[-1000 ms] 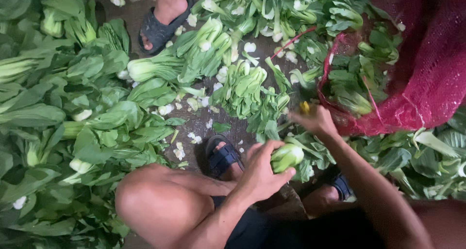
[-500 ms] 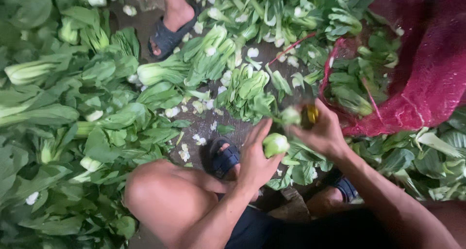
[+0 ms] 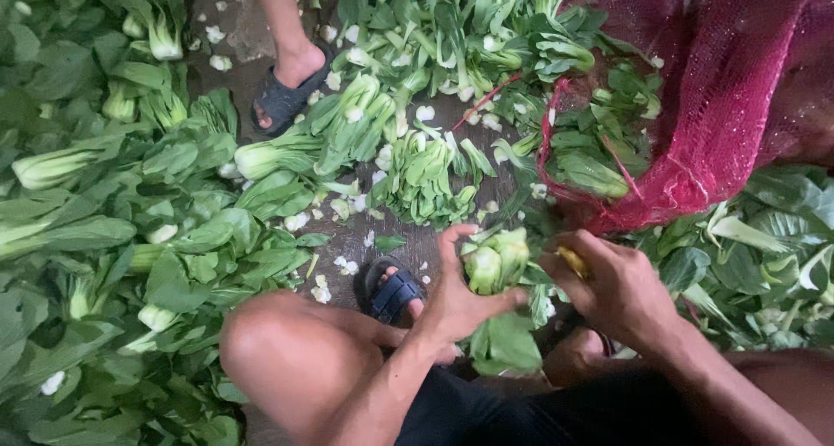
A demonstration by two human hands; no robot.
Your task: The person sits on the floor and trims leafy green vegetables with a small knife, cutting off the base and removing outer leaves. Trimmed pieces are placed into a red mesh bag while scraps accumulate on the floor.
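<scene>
My left hand [image 3: 459,303] grips a head of bok choy [image 3: 493,264] by its pale green base, its leaves hanging down toward my lap. My right hand [image 3: 612,283] is closed around a small yellow-handled tool [image 3: 573,261], held right beside the vegetable's stem end; its blade is hidden. Both hands are above my knees, over the wet ground.
Bok choy heaps [image 3: 130,237] cover the ground to the left and top. A red mesh sack [image 3: 721,107] partly filled with greens lies at the upper right. Another person's sandalled foot [image 3: 291,90] stands at the top. My own sandalled foot [image 3: 393,291] is below the trimmed pile [image 3: 426,181].
My right hand has drawn back from the sack's mouth to the bok choy in my left hand. The left hand has turned the vegetable upward.
</scene>
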